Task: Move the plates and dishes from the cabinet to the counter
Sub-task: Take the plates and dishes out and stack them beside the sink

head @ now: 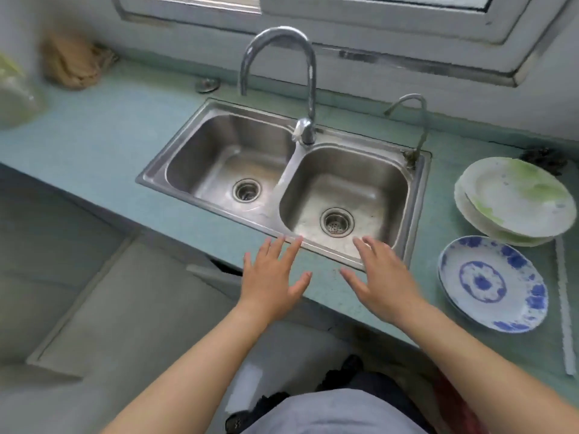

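Two groups of plates rest on the pale green counter [94, 145] at the right of the sink. The farther one is a stack of white plates with green marks [513, 198]. Nearer the front edge lies a white plate with a blue flower pattern [492, 283], on top of another plate. My left hand [272, 277] and my right hand [382, 277] hover over the counter's front edge, just in front of the sink, palms down, fingers spread, holding nothing. A cabinet door [103, 305] below the counter at the left stands ajar; its inside is hidden.
A steel double sink [175, 158] fills the middle, with a tall curved tap [307, 89] and a thin smaller tap [419, 130] behind it. A brown cloth bundle [75, 62] and a pale plastic bag [15, 95] sit at the far left. A window frame runs along the back wall.
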`<state>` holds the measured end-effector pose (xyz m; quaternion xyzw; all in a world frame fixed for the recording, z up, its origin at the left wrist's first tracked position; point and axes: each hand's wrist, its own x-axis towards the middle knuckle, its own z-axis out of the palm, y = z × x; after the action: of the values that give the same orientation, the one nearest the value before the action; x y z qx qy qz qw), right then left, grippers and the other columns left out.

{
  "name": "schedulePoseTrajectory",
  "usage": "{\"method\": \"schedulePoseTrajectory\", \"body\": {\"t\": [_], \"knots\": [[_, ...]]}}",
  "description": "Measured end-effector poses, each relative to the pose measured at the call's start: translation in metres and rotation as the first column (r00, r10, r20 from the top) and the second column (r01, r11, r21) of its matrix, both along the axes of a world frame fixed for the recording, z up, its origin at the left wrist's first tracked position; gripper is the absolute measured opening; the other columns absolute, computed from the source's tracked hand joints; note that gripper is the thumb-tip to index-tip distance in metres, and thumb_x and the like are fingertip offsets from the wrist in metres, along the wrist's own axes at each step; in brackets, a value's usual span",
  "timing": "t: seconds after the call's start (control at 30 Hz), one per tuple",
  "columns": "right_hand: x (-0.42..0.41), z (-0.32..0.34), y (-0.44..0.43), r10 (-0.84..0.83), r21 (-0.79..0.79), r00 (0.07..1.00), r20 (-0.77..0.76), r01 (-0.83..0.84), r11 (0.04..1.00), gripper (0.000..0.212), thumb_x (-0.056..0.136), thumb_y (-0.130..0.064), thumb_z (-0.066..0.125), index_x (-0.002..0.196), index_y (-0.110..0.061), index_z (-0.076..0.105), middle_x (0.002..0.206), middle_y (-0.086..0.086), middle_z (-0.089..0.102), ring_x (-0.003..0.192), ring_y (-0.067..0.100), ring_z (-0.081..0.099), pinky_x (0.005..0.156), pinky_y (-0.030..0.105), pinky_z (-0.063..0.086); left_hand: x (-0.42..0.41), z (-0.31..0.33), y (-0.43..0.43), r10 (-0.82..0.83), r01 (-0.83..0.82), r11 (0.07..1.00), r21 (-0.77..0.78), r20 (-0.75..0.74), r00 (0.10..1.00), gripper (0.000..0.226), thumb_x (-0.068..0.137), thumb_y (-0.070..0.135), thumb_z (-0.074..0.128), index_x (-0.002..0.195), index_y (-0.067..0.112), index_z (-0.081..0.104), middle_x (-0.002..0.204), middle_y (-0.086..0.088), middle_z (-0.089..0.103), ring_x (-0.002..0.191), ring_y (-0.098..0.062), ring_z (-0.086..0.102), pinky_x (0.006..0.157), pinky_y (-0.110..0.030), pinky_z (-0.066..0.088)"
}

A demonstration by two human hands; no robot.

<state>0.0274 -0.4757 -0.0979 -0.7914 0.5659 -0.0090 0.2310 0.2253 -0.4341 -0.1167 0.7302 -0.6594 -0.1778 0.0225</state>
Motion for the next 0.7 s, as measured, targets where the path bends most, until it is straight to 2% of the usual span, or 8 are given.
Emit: {"method": "schedulePoseTrajectory", "body": {"t": [0.13,0.27,0.43,0.5,0.57,0.7], "knots": [[0.117,0.009,0.054,0.223,0.002,0.974,0.034,-0.223,0.975,0.068,0.090,-0.054,0.040,0.144,-0.018,0.024,0.150,0.004,0.028,0.139,0.021,0.024,0.113,0.035,0.022,0.104,0.011,0.093,0.227,-0.228,0.973,-0.024,-0.028,0.974,0.065,0.090,0.058,0.034,0.146,0.041,0.007,0.158,0.004,0.012,0.145,-0.017,0.002,0.115,-0.053,0.004],[0.243,0.011,0.123,0.454,-0.023,0.887,0.079,-0.454,0.891,0.068,0.090,-0.053,0.042,0.144,-0.015,0.026,0.150,0.007,0.030,0.138,0.023,0.026,0.112,0.035,0.024,0.203,0.020,0.206,0.477,-0.475,0.877,-0.066,0.012,0.879,0.065,0.089,0.059,0.037,0.146,0.039,0.012,0.157,0.004,0.017,0.145,-0.017,0.008,0.115,-0.052,0.008],[0.391,0.015,0.212,0.729,-0.088,0.674,0.120,-0.724,0.684,0.065,0.089,-0.048,0.047,0.140,-0.009,0.034,0.145,0.011,0.037,0.134,0.028,0.033,0.109,0.035,0.028,0.299,0.028,0.338,0.753,-0.745,0.657,-0.116,0.053,0.656,0.065,0.088,0.059,0.038,0.146,0.038,0.016,0.154,0.002,0.024,0.143,-0.020,0.017,0.112,-0.052,0.020],[0.424,0.018,0.235,0.788,-0.091,0.603,0.125,-0.784,0.614,0.065,0.090,-0.049,0.045,0.141,-0.011,0.031,0.146,0.008,0.035,0.136,0.025,0.029,0.109,0.034,0.027,0.319,0.028,0.369,0.804,-0.796,0.594,-0.116,0.052,0.593,0.066,0.088,0.058,0.038,0.146,0.037,0.017,0.153,0.001,0.027,0.142,-0.021,0.019,0.110,-0.051,0.024],[0.472,0.017,0.265,0.866,-0.085,0.486,0.121,-0.864,0.496,0.065,0.090,-0.050,0.042,0.142,-0.013,0.028,0.147,0.005,0.032,0.136,0.024,0.027,0.109,0.034,0.027,0.345,0.024,0.411,0.878,-0.871,0.478,-0.113,0.039,0.477,0.066,0.088,0.057,0.039,0.146,0.035,0.018,0.151,0.000,0.030,0.140,-0.021,0.022,0.110,-0.051,0.025],[0.566,0.010,0.319,0.942,-0.070,0.317,0.109,-0.943,0.325,0.066,0.090,-0.054,0.037,0.142,-0.015,0.026,0.149,0.004,0.030,0.138,0.023,0.025,0.110,0.038,0.029,0.394,0.011,0.479,0.956,-0.950,0.293,-0.111,0.006,0.295,0.065,0.089,0.056,0.038,0.146,0.032,0.020,0.146,0.001,0.035,0.138,-0.018,0.025,0.107,-0.053,0.027]]}}
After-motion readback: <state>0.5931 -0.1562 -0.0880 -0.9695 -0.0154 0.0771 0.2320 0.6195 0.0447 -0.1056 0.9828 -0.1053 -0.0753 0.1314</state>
